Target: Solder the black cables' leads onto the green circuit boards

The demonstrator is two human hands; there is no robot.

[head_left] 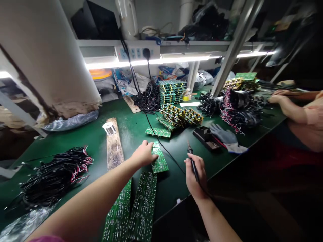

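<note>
My left hand (144, 154) reaches to the middle of the bench, its fingers closed on the upper left part of a small green circuit board (160, 164). The fingertips partly cover that board. My right hand (197, 174) grips a black soldering iron (190, 149), tip pointing up and away from me, to the right of the board. Closer to me lie two long green circuit boards, one (143, 201) beside the other (118, 215), which my left forearm partly covers. A wooden strip (114, 153) carrying a solder spool (109, 128) lies left of my hand.
Black cables with red and white ends (55, 178) are heaped at left. Stacked circuit boards (171, 92) and tilted boards (174, 116) stand behind. A black tray (207, 138), a grey glove (223, 134) and more cables (242, 107) are at right, near another person's arms (290, 104). A cord (161, 143) crosses the bench.
</note>
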